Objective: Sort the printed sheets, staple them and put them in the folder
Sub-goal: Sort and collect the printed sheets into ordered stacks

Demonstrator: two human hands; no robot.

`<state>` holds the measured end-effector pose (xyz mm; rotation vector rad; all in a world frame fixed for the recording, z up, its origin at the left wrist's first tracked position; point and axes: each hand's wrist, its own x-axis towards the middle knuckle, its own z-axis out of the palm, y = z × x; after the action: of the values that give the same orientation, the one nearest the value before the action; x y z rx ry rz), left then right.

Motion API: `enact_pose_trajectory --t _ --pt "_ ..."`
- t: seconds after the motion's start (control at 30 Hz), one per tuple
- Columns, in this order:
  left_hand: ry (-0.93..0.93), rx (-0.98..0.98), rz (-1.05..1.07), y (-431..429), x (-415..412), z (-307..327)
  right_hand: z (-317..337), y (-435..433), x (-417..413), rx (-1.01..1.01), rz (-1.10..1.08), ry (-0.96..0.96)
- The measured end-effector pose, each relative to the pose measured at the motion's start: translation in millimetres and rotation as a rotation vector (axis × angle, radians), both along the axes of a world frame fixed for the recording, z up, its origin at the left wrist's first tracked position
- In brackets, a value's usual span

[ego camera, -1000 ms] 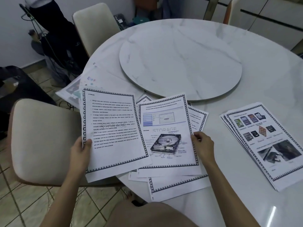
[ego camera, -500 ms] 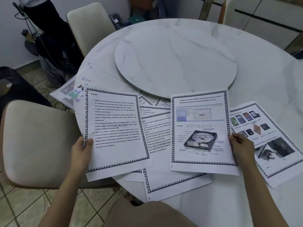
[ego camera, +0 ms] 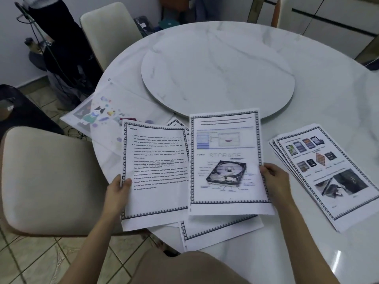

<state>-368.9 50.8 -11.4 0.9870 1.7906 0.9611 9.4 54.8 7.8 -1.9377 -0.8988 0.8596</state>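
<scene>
My left hand (ego camera: pixel 118 190) grips the left edge of a text sheet (ego camera: pixel 155 173) headed STORAGE, held above the table's near edge. My right hand (ego camera: pixel 273 177) pinches the right edge of a sheet showing a hard-disk picture (ego camera: pixel 225 160), which overlaps the text sheet's right side. Under both lie more bordered loose sheets (ego camera: pixel 217 230) on the table. A fanned stack of sheets with phone and card pictures (ego camera: pixel 326 173) rests to the right. A clear plastic folder with a cat drawing (ego camera: pixel 102 117) lies at the table's left edge.
The round white marble table (ego camera: pixel 320 95) carries a raised turntable disc (ego camera: pixel 217 68) in its middle. A beige chair (ego camera: pixel 49 179) stands at my left, another (ego camera: pixel 106 29) behind it. Dark bags and cables (ego camera: pixel 59 52) crowd the floor at far left.
My right hand lifted the hard-disk sheet off the pile, swung it right toward the picture stack, then brought it back left beside the text sheet. My left hand kept its sheet nearly still.
</scene>
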Motion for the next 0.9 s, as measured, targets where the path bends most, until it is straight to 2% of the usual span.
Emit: enact_pose_trajectory --t 0.33,0.43,0.53,0.57,0.63,0.73,0.8,0.9 --pt "-0.112 -0.049 -0.068 -4 28 2 -16 8 -103 -0.038 0.255 0.049" --pt "-0.048 -0.054 -0.119 -4 33 1 -20 3 -113 -0.048 0.380 -0.009" --pt "0.007 -0.047 -0.133 -4 32 -2 -19 3 -106 -0.018 0.346 -0.064" --pt "0.017 -0.038 -0.135 -4 31 -2 -18 3 -100 -0.003 0.299 -0.103" --pt "0.030 -0.024 -0.132 -4 27 -3 -20 2 -88 -0.009 0.219 -0.297" --pt "0.023 0.001 -0.104 -4 19 -4 -25 -1 -72 -0.198 0.205 -0.577" --pt "0.008 0.014 -0.080 -4 14 -4 -28 -3 -68 -0.272 0.223 -0.619" --pt "-0.019 0.023 -0.045 -5 6 -5 -30 -4 -68 -0.275 0.216 -0.611"
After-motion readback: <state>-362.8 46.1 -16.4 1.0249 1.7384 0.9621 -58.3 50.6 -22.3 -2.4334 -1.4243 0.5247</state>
